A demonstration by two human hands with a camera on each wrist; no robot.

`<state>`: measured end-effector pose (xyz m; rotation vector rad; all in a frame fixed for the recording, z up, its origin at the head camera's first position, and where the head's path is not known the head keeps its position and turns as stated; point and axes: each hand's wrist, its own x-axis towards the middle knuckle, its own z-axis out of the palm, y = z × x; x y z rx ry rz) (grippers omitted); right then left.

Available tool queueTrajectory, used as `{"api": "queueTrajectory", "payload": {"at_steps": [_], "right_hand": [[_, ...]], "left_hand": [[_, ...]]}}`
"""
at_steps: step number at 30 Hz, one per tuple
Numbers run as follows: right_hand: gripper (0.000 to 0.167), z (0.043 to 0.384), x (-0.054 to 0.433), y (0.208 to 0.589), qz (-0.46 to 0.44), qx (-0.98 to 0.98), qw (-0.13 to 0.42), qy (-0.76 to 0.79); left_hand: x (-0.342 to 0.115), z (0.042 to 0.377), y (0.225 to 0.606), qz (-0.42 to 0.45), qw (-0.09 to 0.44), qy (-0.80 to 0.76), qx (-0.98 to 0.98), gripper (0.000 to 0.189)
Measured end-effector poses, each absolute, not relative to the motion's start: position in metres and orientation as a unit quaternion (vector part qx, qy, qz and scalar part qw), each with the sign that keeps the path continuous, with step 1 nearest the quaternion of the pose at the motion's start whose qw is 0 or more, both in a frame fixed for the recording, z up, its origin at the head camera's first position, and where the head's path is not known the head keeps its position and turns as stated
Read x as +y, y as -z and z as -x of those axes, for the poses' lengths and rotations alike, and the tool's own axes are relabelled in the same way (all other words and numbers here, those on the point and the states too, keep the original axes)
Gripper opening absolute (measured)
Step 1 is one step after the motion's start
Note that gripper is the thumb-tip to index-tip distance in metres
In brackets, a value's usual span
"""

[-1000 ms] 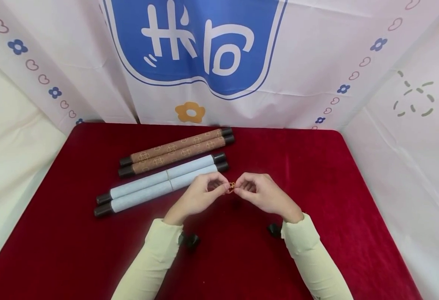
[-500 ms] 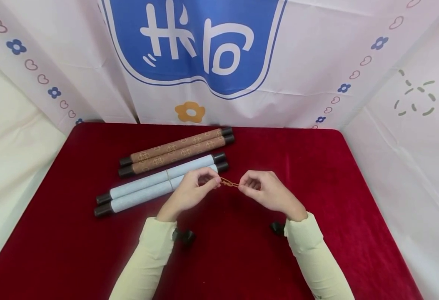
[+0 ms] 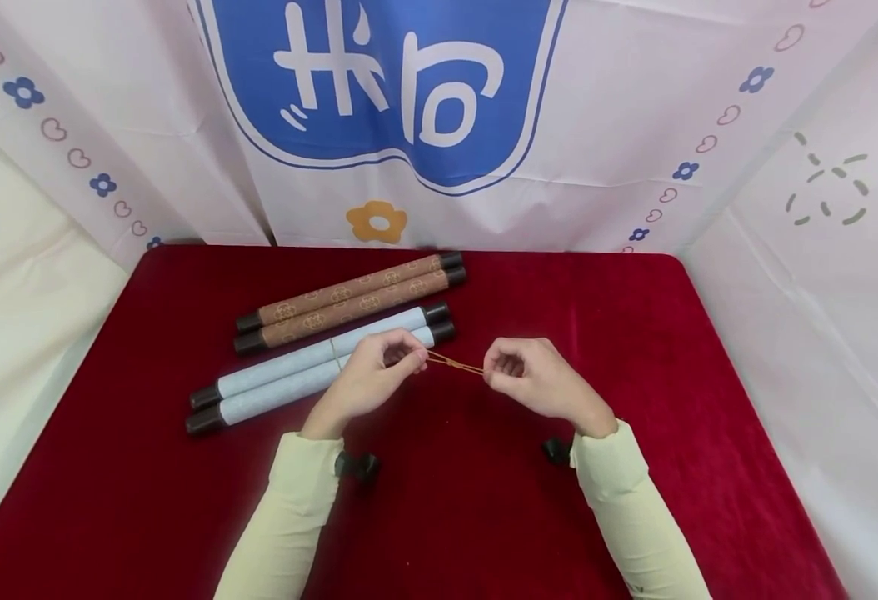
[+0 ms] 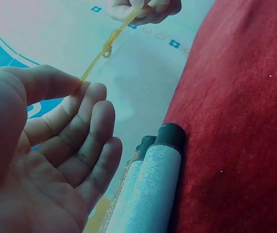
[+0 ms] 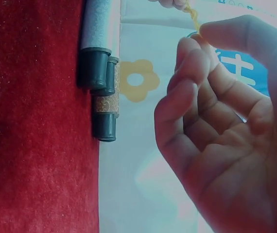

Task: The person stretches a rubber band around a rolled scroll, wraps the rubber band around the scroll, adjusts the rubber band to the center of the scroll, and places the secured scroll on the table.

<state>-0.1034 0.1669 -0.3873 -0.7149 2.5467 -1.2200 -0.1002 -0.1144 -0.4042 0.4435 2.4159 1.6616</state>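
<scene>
Grip: left hand [image 3: 371, 379] and right hand [image 3: 544, 385] each pinch one end of a knotted yellow band [image 4: 114, 37], stretched above the tabletop [image 3: 484, 525].

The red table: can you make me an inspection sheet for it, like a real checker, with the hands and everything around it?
Surface: red cloth, velvety.
Job's things: yellow band, pulled out between the hands, with a small knot or loop partway along.
Other items: blue double roll with a thin tie round it; brown double roll behind it. Both have dark end caps.
Clutter: only tiny pale specks.
Hands: left hand pinches one end of the band; right hand pinches the other.
Cables: nothing seen.
Surroundings: white curtain with a blue sign and an orange flower.
</scene>
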Motion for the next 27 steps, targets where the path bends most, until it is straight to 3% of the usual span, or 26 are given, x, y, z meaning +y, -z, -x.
{"api": "queueTrajectory", "payload": {"at_steps": [10,21,27], "right_hand": [[0.019,0.105,0.179,0.382,0.235,0.873,0.101,0.416],[0.019,0.113,0.204,0.376,0.197,0.884,0.071,0.418],[0.017,0.114,0.200,0.380,0.190,0.876,0.077,0.436]], "left_hand": [[-0.119,0.102,0.401,-0.098,0.030,-0.550,0.829,0.014],[-0.146,0.108,0.393,0.011,-0.143,-0.578,0.803,0.015],[-0.130,0.105,0.396,-0.080,-0.074,-0.560,0.821,0.010]]}}
